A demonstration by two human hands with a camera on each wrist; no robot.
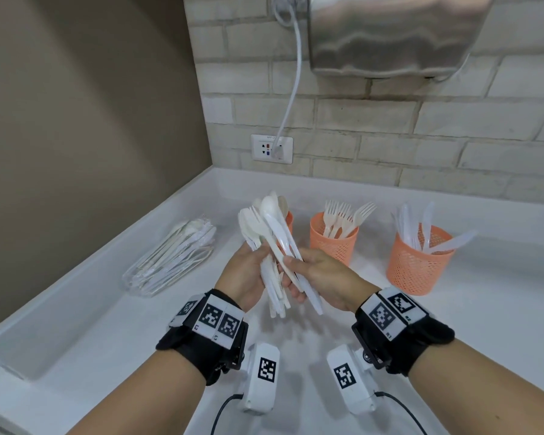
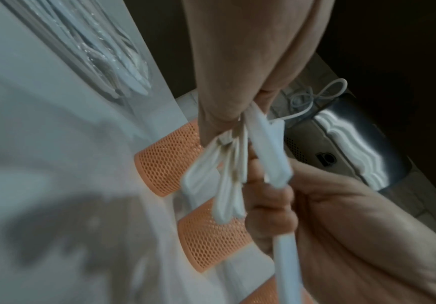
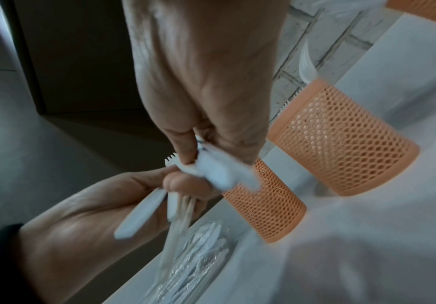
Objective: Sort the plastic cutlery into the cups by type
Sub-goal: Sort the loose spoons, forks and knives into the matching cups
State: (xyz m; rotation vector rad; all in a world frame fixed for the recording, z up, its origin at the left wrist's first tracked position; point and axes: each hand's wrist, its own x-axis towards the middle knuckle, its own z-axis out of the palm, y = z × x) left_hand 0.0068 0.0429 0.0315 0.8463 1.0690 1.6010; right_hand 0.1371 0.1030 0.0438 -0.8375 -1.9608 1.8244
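My left hand (image 1: 252, 262) grips a bunch of white plastic cutlery (image 1: 253, 229), mostly spoons with a fork among them, above the counter. My right hand (image 1: 308, 268) pinches a few white spoons (image 1: 278, 233) by their handles, pulled slightly apart from that bunch. Three orange mesh cups stand behind: the left cup (image 1: 289, 219) is mostly hidden by the spoons, the middle cup (image 1: 333, 241) holds forks, the right cup (image 1: 416, 262) holds knives. The wrist views show both hands' fingers curled round the handles (image 2: 237, 168) (image 3: 211, 172).
A clear plastic bag of more cutlery (image 1: 173, 255) lies on the white counter (image 1: 107, 324) at the left. A brick wall with a socket (image 1: 272, 149) and a cable is behind. A steel hand dryer (image 1: 390, 32) hangs above the cups.
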